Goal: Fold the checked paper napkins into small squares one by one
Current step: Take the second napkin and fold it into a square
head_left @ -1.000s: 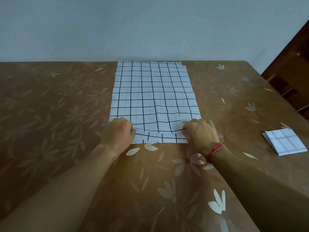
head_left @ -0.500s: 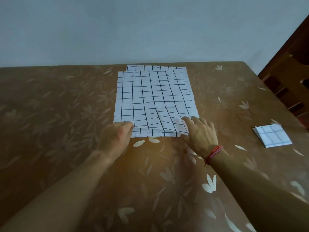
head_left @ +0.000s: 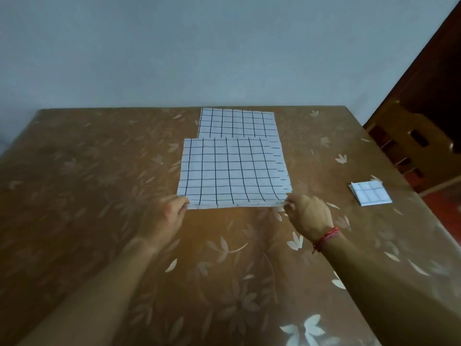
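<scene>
On your far left the table (head_left: 74,196), covered in a brown cloth printed with pale flowers, runs bare from its left edge in to your forearm, so that side offers the widest room. Your left hand (head_left: 167,218) has its fingers curled, pinching the near left corner of the top checked napkin (head_left: 232,171). That napkin lies open and nearly flat at the middle of the table, its near edge stretched between your two hands. Its only marking is a dark grid of lines on white. Beneath it lies the napkin stack (head_left: 237,122), set further back, so that its far part shows beyond the top sheet and almost reaches the table's far edge by the pale wall (head_left: 174,58). Thin slivers of the stack also step out along the top napkin's right edge. Your right hand (head_left: 309,216) grasps the near right corner between thumb and fingertips, with a red thread bracelet (head_left: 325,238) round the wrist. To the right of that hand there is a strip of bare cloth, then a folded napkin square (head_left: 370,193) lying well apart from the stack and near the table's right edge. Past that edge stands a wooden chair (head_left: 411,151), close against the table's far right corner. Between your forearms, the cloth toward you lies open.
</scene>
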